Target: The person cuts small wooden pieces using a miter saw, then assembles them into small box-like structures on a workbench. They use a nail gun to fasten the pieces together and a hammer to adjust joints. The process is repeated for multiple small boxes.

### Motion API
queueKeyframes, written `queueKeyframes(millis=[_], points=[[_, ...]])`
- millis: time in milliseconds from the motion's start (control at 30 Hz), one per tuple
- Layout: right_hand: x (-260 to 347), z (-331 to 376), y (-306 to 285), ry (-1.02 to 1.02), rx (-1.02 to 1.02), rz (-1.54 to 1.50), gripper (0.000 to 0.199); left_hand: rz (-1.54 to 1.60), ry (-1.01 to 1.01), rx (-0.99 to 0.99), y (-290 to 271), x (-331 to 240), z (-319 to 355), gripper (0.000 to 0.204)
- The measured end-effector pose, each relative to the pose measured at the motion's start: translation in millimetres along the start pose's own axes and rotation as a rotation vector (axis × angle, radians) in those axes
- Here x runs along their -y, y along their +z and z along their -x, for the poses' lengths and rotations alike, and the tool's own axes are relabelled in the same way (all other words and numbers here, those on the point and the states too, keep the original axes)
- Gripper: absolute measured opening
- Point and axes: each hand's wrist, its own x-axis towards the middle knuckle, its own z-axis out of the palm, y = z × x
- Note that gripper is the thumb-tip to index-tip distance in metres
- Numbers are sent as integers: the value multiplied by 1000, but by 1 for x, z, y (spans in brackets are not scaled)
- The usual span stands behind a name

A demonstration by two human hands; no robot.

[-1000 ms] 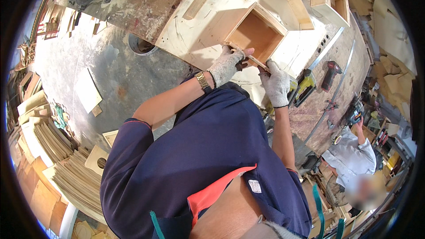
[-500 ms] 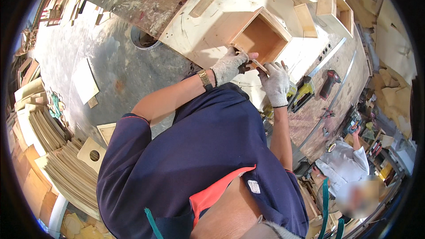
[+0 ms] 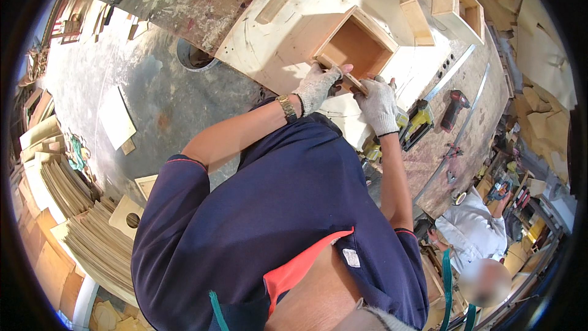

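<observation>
My gloved left hand [image 3: 316, 87] grips the left end of a narrow wooden strip [image 3: 345, 75], its thumb lying along the piece. At the strip's other end, my gloved right hand [image 3: 378, 107] is closed round it. The strip lies along the near side of an open wooden box [image 3: 334, 32]; whether it is fastened there I cannot tell. Beside my right wrist is a yellow-green and black nail gun [image 3: 419, 121]. My fingertips are partly hidden behind the strip and gloves.
A large pale plywood sheet [image 3: 260, 43] lies under the box. On it are a loose wooden strip [image 3: 277, 3], a small board [image 3: 418, 22] and another box [image 3: 446, 12]. A red-black cordless driver [image 3: 454, 109] lies at right. A co-worker in white [image 3: 471, 227] is at lower right.
The strip has tilted so that more of its broad face shows, and both hands have turned slightly with it. The co-worker's arm has shifted.
</observation>
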Motion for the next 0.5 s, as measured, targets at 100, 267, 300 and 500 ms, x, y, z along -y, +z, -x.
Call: queueKeyframes(millis=[100, 267, 300, 500], points=[[-1, 0, 2, 16, 21, -42, 25, -37, 27, -23, -1, 4, -2, 57], [-11, -6, 12, 24, 56, -73, 27, -135, -15, -204, 9, -1, 5, 58], [-9, -8, 10, 29, 71, -82, 27, -114, -17, -217, 10, 0, 5, 59], [1, -8, 8, 5, 74, -1, 26, -46, 0, -71, -7, 8, -6, 67]])
